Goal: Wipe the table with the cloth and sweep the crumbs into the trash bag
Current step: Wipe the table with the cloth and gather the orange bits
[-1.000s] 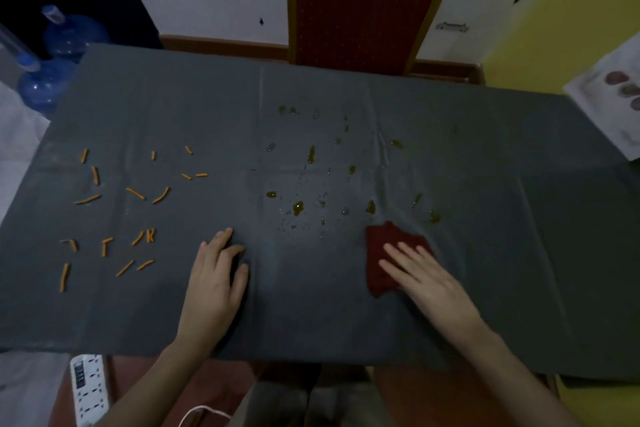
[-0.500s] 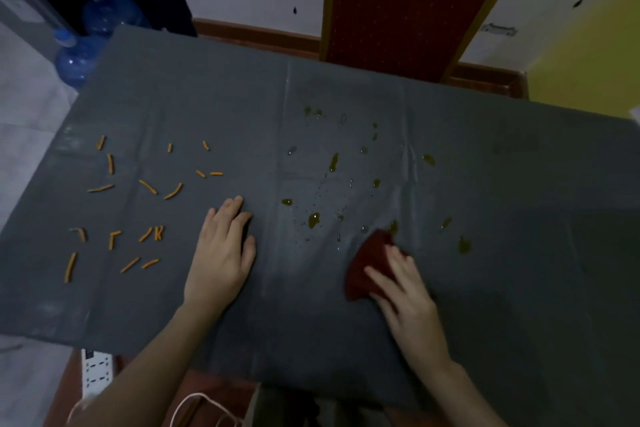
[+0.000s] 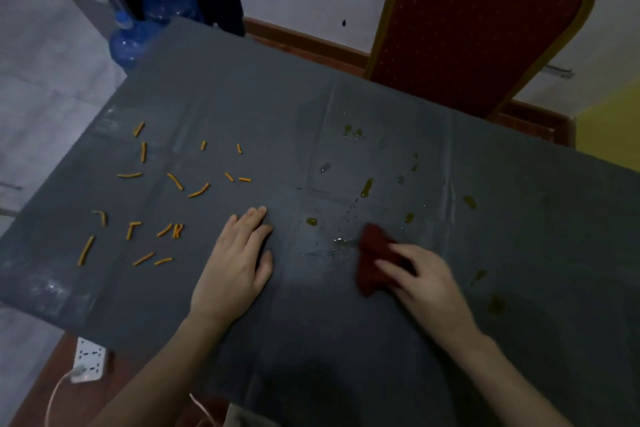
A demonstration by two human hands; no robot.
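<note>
Wiping step in hand, I'd say. My right hand (image 3: 424, 282) presses the red cloth (image 3: 372, 260) flat onto the table (image 3: 381, 340) near the middle of the near edge, fingers spread over it; can't tell if they're curled into the fabric or just lying on top. My left hand (image 3: 239, 256) lies released, palm down on the cover just left of the wet patch, holding nothing, probably pinning the sheet. Yellowish drops (image 3: 366, 186) are scattered from the cloth toward the far edge and to the right; a wet smear sits just left of the cloth. Orange crumbs (image 3: 173, 180) are strewn over the left end, well apart from the cloth, untouched. No trash bag in view. Next move, my judgement: push the cloth away toward the far-side drops, keep pressure even so the cover doesn't bunch, then take the right-hand drops. Crumbs come after.
</note>
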